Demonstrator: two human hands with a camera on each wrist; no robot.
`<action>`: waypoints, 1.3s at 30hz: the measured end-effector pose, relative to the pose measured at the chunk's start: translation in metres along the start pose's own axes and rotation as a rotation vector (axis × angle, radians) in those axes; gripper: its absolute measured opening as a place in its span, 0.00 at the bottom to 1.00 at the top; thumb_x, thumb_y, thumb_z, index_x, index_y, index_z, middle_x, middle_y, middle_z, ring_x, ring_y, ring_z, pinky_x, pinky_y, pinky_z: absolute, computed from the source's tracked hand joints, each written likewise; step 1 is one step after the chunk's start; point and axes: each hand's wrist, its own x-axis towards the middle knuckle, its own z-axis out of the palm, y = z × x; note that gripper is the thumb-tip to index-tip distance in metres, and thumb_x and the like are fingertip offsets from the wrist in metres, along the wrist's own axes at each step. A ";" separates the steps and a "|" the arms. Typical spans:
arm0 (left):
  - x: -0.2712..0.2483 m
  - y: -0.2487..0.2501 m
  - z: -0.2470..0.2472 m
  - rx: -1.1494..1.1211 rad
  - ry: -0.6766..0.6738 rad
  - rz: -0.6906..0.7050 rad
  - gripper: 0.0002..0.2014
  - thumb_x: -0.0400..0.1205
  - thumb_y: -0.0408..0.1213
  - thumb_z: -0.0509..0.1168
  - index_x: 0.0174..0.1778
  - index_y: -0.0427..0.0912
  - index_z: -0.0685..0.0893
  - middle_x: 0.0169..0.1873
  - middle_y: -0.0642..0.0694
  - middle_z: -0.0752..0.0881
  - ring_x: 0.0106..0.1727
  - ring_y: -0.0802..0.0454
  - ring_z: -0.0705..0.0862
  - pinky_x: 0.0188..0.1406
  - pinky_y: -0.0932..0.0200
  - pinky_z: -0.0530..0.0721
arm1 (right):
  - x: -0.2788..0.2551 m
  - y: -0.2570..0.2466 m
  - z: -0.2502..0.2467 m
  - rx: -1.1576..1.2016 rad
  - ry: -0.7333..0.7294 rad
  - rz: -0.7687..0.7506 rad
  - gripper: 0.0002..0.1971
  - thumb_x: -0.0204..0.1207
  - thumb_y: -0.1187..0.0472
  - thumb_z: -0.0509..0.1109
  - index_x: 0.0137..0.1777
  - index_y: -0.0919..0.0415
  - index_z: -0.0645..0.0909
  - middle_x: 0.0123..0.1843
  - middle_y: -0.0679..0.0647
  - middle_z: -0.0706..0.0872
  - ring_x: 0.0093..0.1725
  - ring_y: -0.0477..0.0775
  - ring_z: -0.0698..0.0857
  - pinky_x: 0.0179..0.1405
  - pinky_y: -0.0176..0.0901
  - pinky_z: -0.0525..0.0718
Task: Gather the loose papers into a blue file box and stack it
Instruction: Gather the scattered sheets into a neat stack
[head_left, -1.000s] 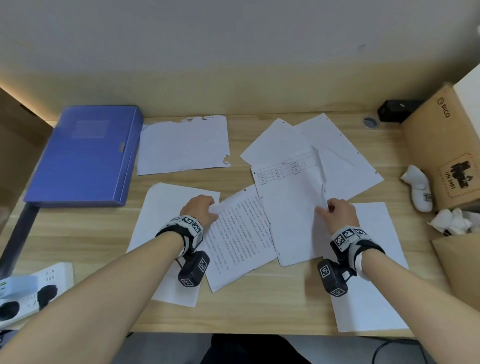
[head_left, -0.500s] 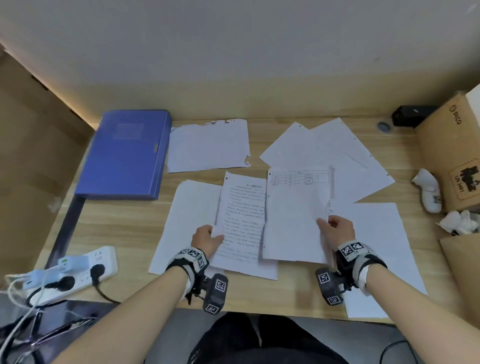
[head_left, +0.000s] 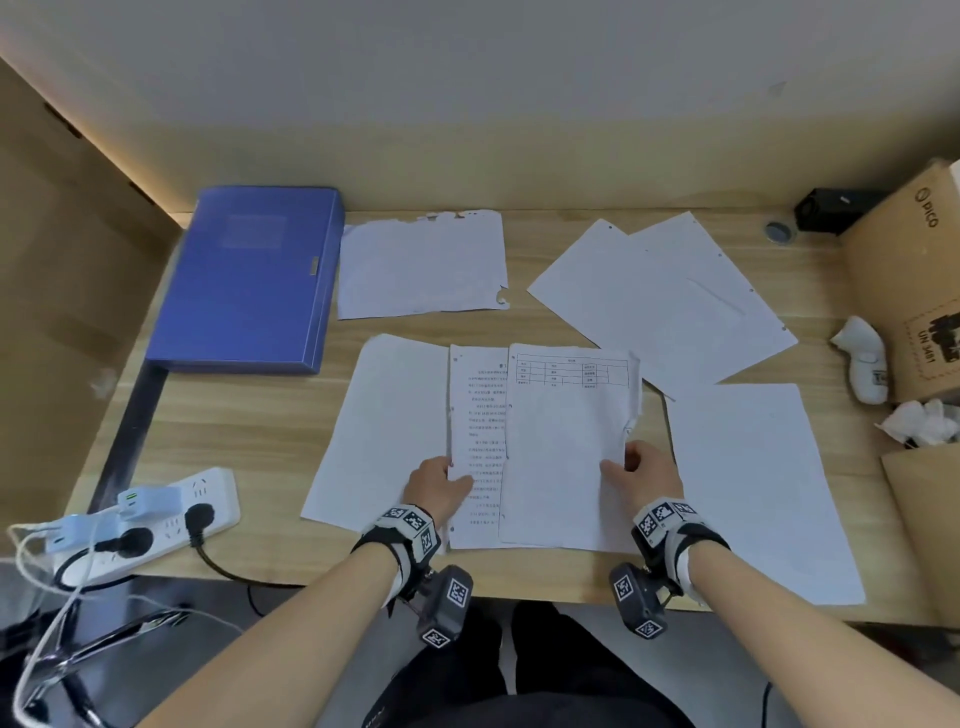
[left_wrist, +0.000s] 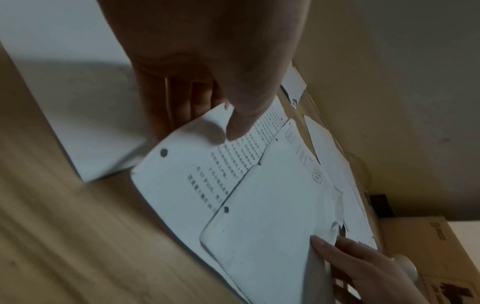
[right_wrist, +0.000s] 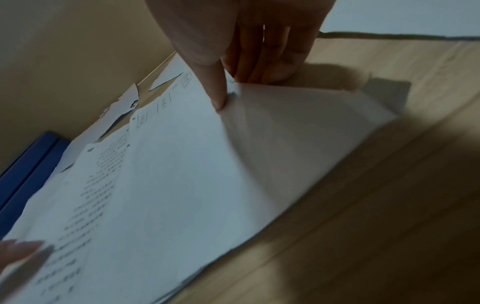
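Observation:
A closed blue file box (head_left: 254, 275) lies at the back left of the wooden desk (head_left: 249, 431). Loose white sheets are spread over the desk. My left hand (head_left: 441, 486) pinches the left edge of a sheet of printed text (head_left: 475, 415), thumb on top (left_wrist: 239, 123). My right hand (head_left: 641, 473) pinches the torn right edge of a sheet with a table printed at its top (head_left: 566, 447), which overlaps the text sheet (right_wrist: 98, 185). A blank sheet (head_left: 379, 431) lies under my left hand. Another blank sheet (head_left: 753, 488) lies to the right.
A torn sheet (head_left: 421, 265) lies beside the file box. Two overlapping sheets (head_left: 660, 301) lie at the back right. A cardboard box (head_left: 914, 280), a white object (head_left: 865, 364) and crumpled tissue (head_left: 922, 423) stand at the right edge. A power strip (head_left: 140, 525) sits front left.
Both hands have drawn the two printed sheets toward the desk's front edge and squared them upright, the table sheet now overlapping the text sheet. The head view has shifted left.

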 end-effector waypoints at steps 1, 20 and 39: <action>0.000 0.000 -0.004 0.025 0.030 0.001 0.09 0.81 0.44 0.66 0.51 0.43 0.81 0.37 0.51 0.82 0.38 0.54 0.80 0.37 0.61 0.76 | -0.001 -0.002 0.000 0.019 0.011 0.008 0.08 0.69 0.56 0.74 0.44 0.57 0.79 0.38 0.49 0.84 0.36 0.52 0.82 0.29 0.38 0.71; 0.047 -0.057 -0.133 -0.285 0.352 -0.208 0.11 0.77 0.31 0.63 0.53 0.34 0.85 0.50 0.36 0.90 0.43 0.38 0.86 0.45 0.49 0.86 | -0.002 -0.017 0.031 -0.005 0.011 0.019 0.23 0.60 0.53 0.79 0.54 0.52 0.76 0.51 0.54 0.83 0.43 0.52 0.85 0.43 0.46 0.84; -0.008 0.116 0.028 0.599 0.232 0.886 0.12 0.71 0.25 0.69 0.46 0.44 0.82 0.46 0.49 0.82 0.46 0.46 0.81 0.29 0.56 0.75 | 0.053 0.126 -0.144 -0.153 0.294 0.449 0.44 0.60 0.50 0.80 0.73 0.69 0.67 0.71 0.66 0.74 0.73 0.68 0.73 0.64 0.62 0.77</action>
